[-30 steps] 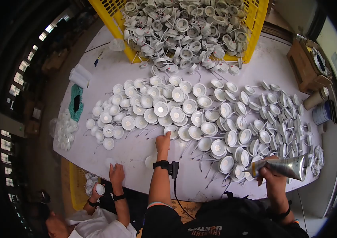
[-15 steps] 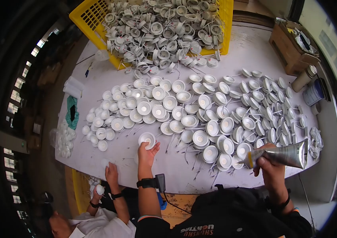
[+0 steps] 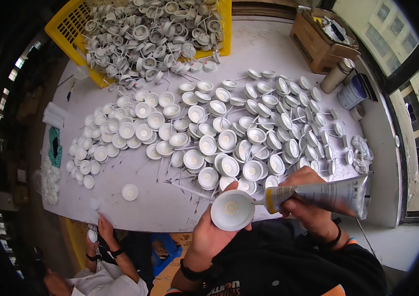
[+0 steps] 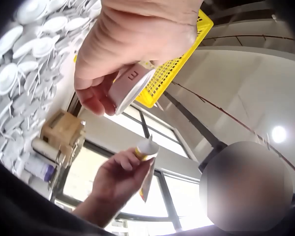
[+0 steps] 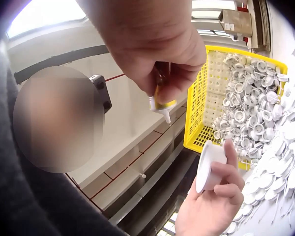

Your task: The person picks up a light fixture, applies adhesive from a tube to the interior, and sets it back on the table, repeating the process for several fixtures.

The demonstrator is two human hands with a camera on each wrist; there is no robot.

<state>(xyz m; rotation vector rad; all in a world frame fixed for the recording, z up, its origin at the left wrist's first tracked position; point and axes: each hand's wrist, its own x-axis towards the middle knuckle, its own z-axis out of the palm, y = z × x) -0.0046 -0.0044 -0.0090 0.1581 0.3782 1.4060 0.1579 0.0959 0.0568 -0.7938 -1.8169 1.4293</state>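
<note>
My left hand [image 3: 207, 239] holds a white round downlight [image 3: 232, 210], its dish and ring of small yellow LED dots facing up. In the left wrist view the downlight's side [image 4: 130, 86] shows, with fingers curled around it. A silver and yellow squeeze tube [image 3: 330, 195] lies in the grip of my right hand [image 3: 313, 219]. Its thin nozzle [image 3: 259, 202] points left, right at the downlight's rim in the head view. From the right wrist, the nozzle tip [image 5: 168, 118] appears above the downlight [image 5: 210, 167]. Many similar downlights [image 3: 194, 159] with wires cover the table just beyond both hands.
A yellow crate [image 3: 226, 29] full of wired lamp parts stands at the back. A cardboard box [image 3: 313, 42], a metal flask [image 3: 337, 75] and a tub [image 3: 351, 93] line the right side. Another person's hand [image 3: 104, 228] is at the table's front left, near a single white disc [image 3: 130, 192].
My left hand took a downlight from the near edge of the group and brought it toward my body. The tube in my right hand moved left to meet it. The head view turned right.
</note>
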